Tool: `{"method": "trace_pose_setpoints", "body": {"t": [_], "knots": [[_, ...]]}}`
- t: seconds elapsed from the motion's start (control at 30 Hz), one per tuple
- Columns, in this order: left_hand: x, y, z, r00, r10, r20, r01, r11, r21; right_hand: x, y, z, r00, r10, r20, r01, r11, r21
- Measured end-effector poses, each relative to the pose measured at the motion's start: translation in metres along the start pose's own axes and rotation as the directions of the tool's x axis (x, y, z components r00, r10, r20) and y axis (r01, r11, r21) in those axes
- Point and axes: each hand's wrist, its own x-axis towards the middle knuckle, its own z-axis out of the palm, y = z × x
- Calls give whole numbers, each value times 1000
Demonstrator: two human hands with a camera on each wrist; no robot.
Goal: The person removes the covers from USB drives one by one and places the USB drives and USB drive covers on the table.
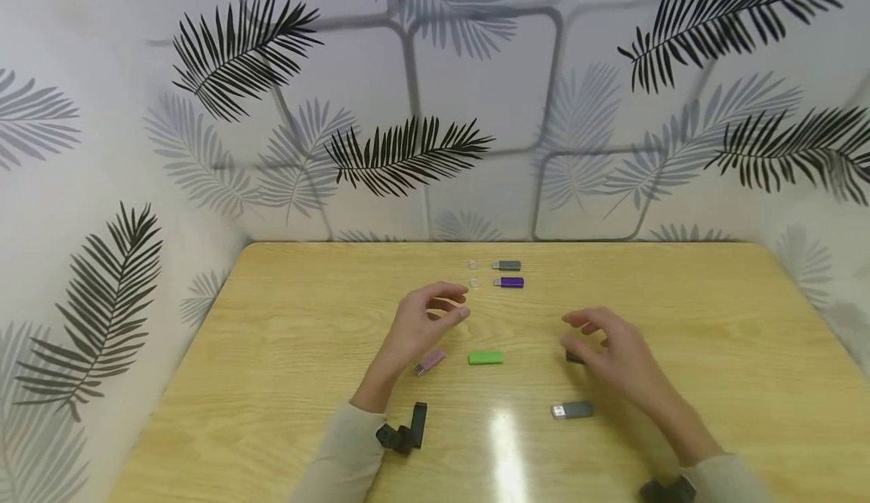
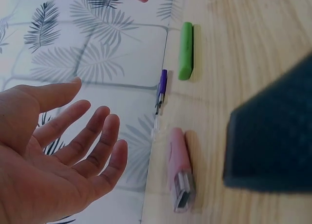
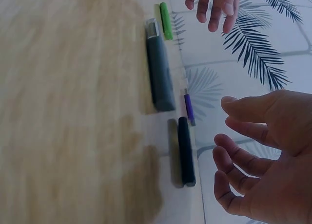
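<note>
Right of centre in the head view, I have the black stick [image 1: 574, 357] partly behind the right hand [image 1: 617, 352], the nearer one; right-wrist view: left of its fingers, apart, long axis near-vertical. Both hands empty, fingers loosely bent; left hand [image 1: 420, 325] well apart.

In the head view, a black stick [image 1: 574, 356] lies partly hidden behind a person's right grip [image 1: 612, 350], and the lower edge cuts off the counter [image 1: 272, 412]. Two clear pieces [image 1: 473, 265] beyond are too tiny to make out in detail, while in the left wrist view a blurred dark shape [image 2: 273, 141] runs off the right side
</note>
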Motion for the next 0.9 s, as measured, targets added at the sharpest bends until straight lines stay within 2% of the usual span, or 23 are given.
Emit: {"method": "trace_pose_setpoints", "body": {"t": [0.13, 0.33, 0.6, 0.9], "knots": [[-1, 3, 7, 1000, -1, 20, 1, 1000, 7, -5, 7, -3, 1000, -14, 5, 14, 1000, -13], [-4, 7, 16, 999, -8, 47, 7, 1000, 12, -11, 14, -7, 998, 26, 65, -25, 999, -24], [-6, 16, 26, 995, -19, 93, 10, 995, 98, -19, 21, -14, 987, 67, 147, -57, 996, -69], [-10, 19, 39, 993, 11, 117, -27, 990, 137, -22, 22, -21, 975, 79, 208, -61, 994, -89]]}}
